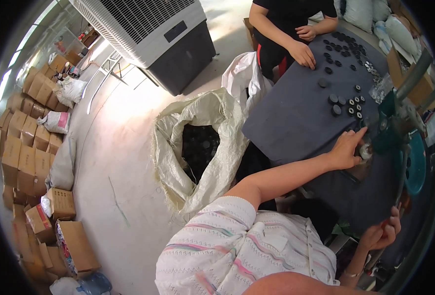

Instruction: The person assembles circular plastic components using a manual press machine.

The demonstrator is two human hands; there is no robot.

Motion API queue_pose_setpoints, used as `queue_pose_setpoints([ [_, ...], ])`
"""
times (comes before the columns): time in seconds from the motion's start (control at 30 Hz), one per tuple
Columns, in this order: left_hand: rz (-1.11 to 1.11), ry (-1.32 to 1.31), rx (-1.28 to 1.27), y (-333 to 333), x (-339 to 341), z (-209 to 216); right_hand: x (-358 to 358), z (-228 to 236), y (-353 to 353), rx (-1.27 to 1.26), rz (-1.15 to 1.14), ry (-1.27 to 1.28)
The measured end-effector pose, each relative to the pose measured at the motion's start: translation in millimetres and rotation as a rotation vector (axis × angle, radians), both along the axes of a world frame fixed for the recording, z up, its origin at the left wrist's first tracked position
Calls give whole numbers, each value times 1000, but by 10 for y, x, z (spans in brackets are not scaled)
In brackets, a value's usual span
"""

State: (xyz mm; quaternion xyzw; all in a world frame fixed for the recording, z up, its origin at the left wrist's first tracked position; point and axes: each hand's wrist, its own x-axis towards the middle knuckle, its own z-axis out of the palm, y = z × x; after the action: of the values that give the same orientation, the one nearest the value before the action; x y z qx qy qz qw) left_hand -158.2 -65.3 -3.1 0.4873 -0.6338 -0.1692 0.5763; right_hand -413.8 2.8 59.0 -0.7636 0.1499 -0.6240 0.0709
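My left hand (346, 151) reaches over the dark table to the base of a green hand press (388, 120). Its index finger is stretched out toward small dark pieces at the press, and its thumb is apart, close to a round silver part (366, 151). Whether a fingertip touches a piece is too small to tell. Lower right, my right hand (385, 232) is closed round the long metal lever (402, 179) of the press, with a bit of red showing at the fingers. Just beyond my left hand stand several black round caps (336, 110) and pale-centred black rings (351, 111).
Across the table (286, 105), a person in black rests a hand (303, 53) on its edge, near many black caps (345, 46). An open white sack (170, 152) of dark pieces stands at left. A teal basin (417, 164) sits behind the lever. Cartons (30, 167) line the wall.
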Motion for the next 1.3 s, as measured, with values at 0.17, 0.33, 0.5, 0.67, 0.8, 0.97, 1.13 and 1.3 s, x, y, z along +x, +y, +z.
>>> queue_pose_setpoints([
  [0.17, 53, -158, -22, -21, 26, 29, 102, 272, -44, -57, -23, 91],
  [0.33, -19, 34, -69, -126, 209, -70, 382, 1092, -603, -38, -201, -179],
  [0.5, -73, 192, 42, 12, 312, -42, 1020, 1910, -1248, 272, 278, -418],
  [0.67, 145, 153, 106, 876, 874, 263, 1023, 2007, -1918, 417, 313, -365],
  [0.8, 462, 309, 74, 1769, 1890, 70, 1055, 1941, -2273, 620, 498, -367],
  [0.97, 815, 329, 177, 2629, 2742, -263, 910, 2059, -2217, 1084, 907, -361],
  [1.13, 980, -28, 509, 2891, 3108, -1010, 1027, 2147, -1985, 1288, 1155, -454],
  [1.3, 1067, -260, 581, 3025, 3102, -1376, 1163, 2125, -1486, 724, 117, -481],
])
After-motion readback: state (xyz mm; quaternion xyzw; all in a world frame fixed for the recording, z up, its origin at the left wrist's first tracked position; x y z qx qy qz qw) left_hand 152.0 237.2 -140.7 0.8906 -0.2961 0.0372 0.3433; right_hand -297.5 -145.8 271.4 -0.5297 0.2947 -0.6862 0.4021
